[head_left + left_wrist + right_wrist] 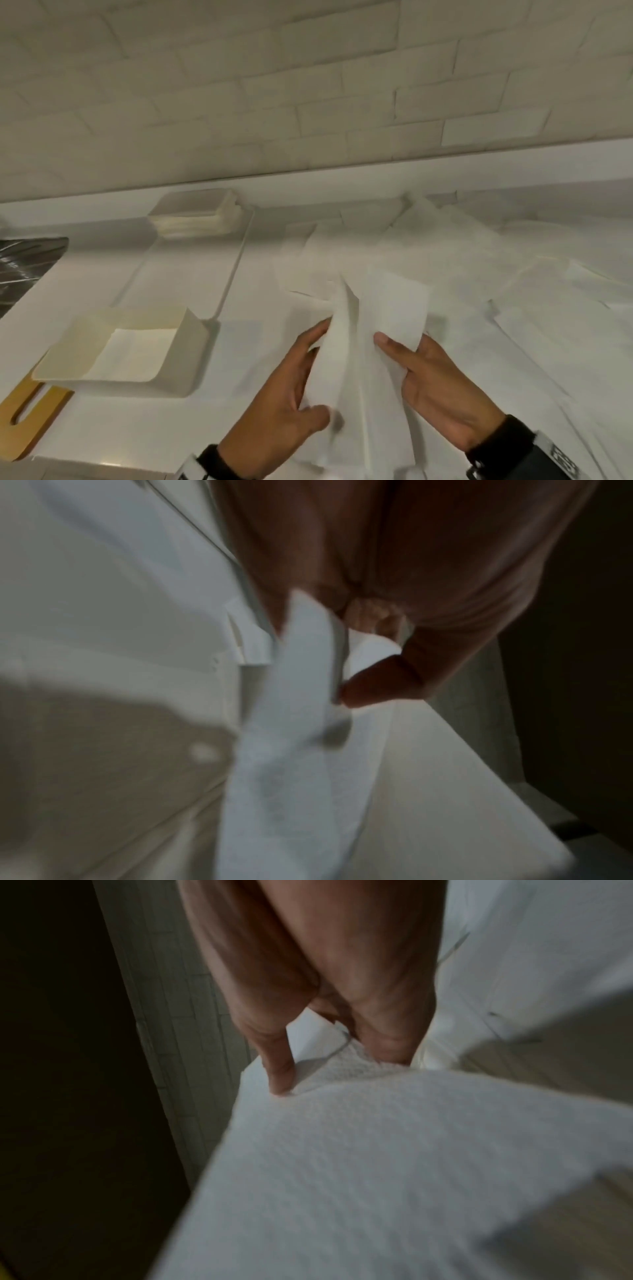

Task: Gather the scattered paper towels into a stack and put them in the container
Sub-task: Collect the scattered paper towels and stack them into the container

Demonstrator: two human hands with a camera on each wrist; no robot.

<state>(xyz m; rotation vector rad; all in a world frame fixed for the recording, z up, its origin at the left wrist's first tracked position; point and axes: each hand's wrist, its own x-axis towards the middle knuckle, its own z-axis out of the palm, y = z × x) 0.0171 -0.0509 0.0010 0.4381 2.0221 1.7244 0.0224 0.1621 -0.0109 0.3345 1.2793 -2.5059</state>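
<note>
Both hands hold a bunch of white paper towels (363,342) upright over the counter, near the front middle. My left hand (294,387) grips the bunch's left side, thumb (377,685) pressed on the sheets (294,723). On the other side my right hand (424,380) pinches the bunch, its thumb on top of a towel (377,1150) and its fingers (281,1069) behind. Several loose towels (462,260) lie scattered across the counter to the right and behind. The cream container (191,342) stands at the left, with a towel (133,353) lying flat inside.
A clear acrylic holder (212,260) stands behind the container, with a stack of folded towels (202,219) at its far end. A wooden board handle (30,418) lies at the front left. A dark foil-like object (24,263) is at the far left. A tiled wall (308,85) backs the counter.
</note>
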